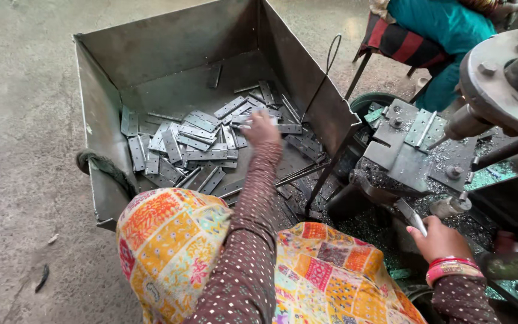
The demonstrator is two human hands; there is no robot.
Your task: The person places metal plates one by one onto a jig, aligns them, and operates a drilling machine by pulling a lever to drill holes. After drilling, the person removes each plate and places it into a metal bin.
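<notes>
My left hand (262,128) reaches into a large grey metal bin (100,129), right over a pile of flat perforated metal plates (190,139). Its fingers are blurred and touch the plates; whether they hold one I cannot tell. My right hand (440,240), with red bangles at the wrist, is closed around a short metal lever (412,217) on a drilling machine. One perforated plate (422,128) lies on the machine's fixture (400,150), under the spindle (466,123). My patterned yellow clothing fills the lower middle.
Metal shavings cover the machine bed (481,180). Another person in teal clothing (445,27) sits on a stool at the top right. A thin wire hook (331,54) hangs over the bin's right wall. Bare concrete floor (19,120) lies to the left.
</notes>
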